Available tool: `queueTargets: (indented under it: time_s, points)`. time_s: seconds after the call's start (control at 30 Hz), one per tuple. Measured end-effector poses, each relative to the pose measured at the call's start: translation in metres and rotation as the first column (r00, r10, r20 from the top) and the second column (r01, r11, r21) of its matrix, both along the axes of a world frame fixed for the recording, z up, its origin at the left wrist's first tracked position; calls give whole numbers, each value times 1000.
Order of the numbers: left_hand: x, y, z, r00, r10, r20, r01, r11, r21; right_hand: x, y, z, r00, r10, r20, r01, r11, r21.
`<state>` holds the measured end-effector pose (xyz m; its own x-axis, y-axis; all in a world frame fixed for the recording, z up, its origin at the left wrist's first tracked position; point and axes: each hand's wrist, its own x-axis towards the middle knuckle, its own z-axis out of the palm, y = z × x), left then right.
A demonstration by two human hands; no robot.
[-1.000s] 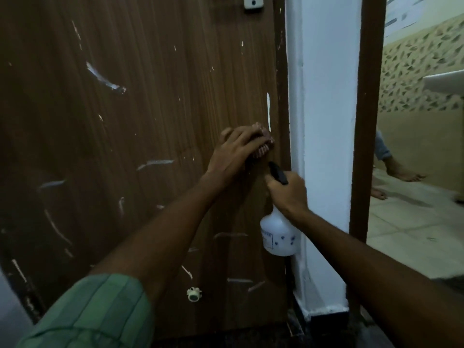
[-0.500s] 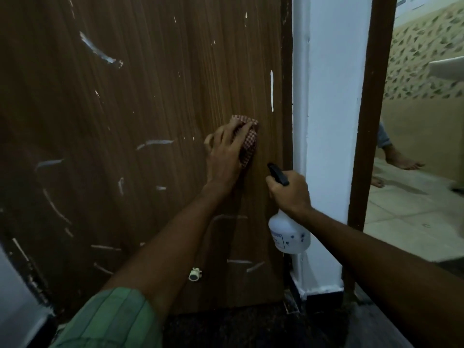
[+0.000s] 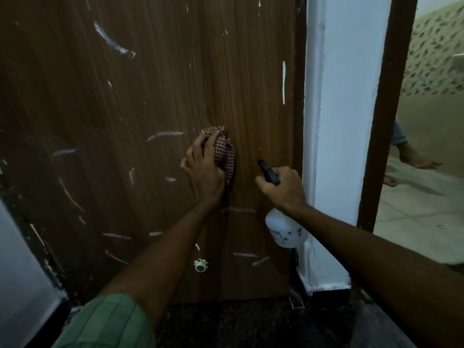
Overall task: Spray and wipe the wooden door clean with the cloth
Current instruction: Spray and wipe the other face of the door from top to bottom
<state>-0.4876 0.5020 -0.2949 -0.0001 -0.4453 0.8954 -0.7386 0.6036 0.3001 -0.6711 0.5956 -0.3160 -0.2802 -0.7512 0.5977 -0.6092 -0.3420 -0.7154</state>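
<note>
**Left hand drags the cloth down the door**

Left hand (image 3: 204,169) grips the bunched checked cloth (image 3: 224,155) against the wooden door (image 3: 150,96), lower and further from the door's right edge than a second ago, so wiping is under way. Right hand (image 3: 282,188), just right of the cloth, is closed round the spray bottle (image 3: 285,231). White streaks (image 3: 114,46) remain across the door; much is left to wipe.

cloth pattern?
Red-and-white small check, on the cloth in the left hand; head view.
</note>
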Motion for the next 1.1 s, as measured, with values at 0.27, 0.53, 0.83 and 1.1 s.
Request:
queueTargets:
  time_s: [0.27, 0.53, 0.83, 1.1]
  points:
    - [-6, 2, 17, 997, 7, -83, -11, 999, -49, 20, -8, 0, 998, 57, -4, -56, 998, 16]
    - [24, -16, -1, 802, -134, 582, 204, 977, -56, 43, -11, 1, 997, -8, 79, 12, 999, -49]
    - [62, -25, 50, 999, 33, -38, -37, 993, -112, 49, -12, 7, 998, -9, 55, 12, 998, -57]
    - [77, -34, -41, 556, 30, 831, 228, 955, -188, 68, -18, 1, 1000, -1, 8, 2, 1000, -14]
